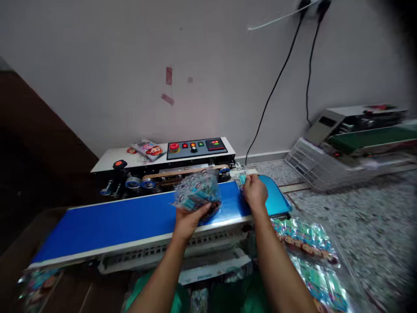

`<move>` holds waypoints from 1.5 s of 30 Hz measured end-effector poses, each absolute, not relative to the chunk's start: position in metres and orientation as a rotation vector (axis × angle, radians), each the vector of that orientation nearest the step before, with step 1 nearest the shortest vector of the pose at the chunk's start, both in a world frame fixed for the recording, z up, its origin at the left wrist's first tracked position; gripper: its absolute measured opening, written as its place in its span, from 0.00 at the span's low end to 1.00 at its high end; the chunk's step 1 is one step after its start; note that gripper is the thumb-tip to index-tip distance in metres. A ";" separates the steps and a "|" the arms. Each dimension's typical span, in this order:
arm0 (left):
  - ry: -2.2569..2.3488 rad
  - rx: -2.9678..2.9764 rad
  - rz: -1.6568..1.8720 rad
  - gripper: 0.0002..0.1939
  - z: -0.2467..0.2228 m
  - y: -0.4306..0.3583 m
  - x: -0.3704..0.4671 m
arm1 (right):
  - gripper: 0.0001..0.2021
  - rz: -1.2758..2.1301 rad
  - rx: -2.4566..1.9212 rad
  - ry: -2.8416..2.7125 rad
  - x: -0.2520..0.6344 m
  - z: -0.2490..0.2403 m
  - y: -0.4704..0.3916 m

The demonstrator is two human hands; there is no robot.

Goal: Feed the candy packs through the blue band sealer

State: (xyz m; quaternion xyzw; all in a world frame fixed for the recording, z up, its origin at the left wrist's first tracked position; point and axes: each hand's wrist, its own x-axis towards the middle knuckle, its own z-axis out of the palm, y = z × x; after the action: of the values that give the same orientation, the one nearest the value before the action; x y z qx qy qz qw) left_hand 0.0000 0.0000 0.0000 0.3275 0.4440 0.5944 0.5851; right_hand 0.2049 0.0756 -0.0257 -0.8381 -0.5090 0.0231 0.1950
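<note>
My left hand (189,221) is closed around a bunch of clear plastic packets (198,191) with blue-green contents, held above the middle of the blue conveyor belt (130,221). Toward the belt's right end, my right hand (256,191) pinches the top of a single small packet (241,181) with similar colouring. That packet is beside the intake end of the band sealing machine (202,148), whose control panel has a red button and a lit display. Fingers partly cover the lower part of both loads.
A printed pouch (148,149) lies on top of the machine. Filled packets (306,239) are laid out at lower right. A white plastic crate (325,167) and a second machine with a green belt (374,138) stand at right. Black cables (276,82) hang down the wall.
</note>
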 end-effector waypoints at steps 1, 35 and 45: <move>1.028 0.774 1.365 0.16 0.000 -0.001 -0.001 | 0.17 0.075 -2.371 -1.419 0.200 -0.026 0.078; 0.947 0.770 1.357 0.23 -0.001 -0.005 0.005 | 0.11 0.555 -0.892 -0.917 0.145 0.039 0.036; 1.048 0.824 1.358 0.22 -0.004 -0.001 -0.001 | 0.22 0.352 -1.713 -1.106 0.221 -0.025 0.076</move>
State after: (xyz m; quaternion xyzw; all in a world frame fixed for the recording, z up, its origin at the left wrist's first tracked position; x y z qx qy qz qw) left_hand -0.0015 -0.0007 -0.0042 0.3524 0.4484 0.5813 0.5804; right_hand 0.2212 0.0756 -0.0246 -0.7116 -0.4597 0.1463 0.5108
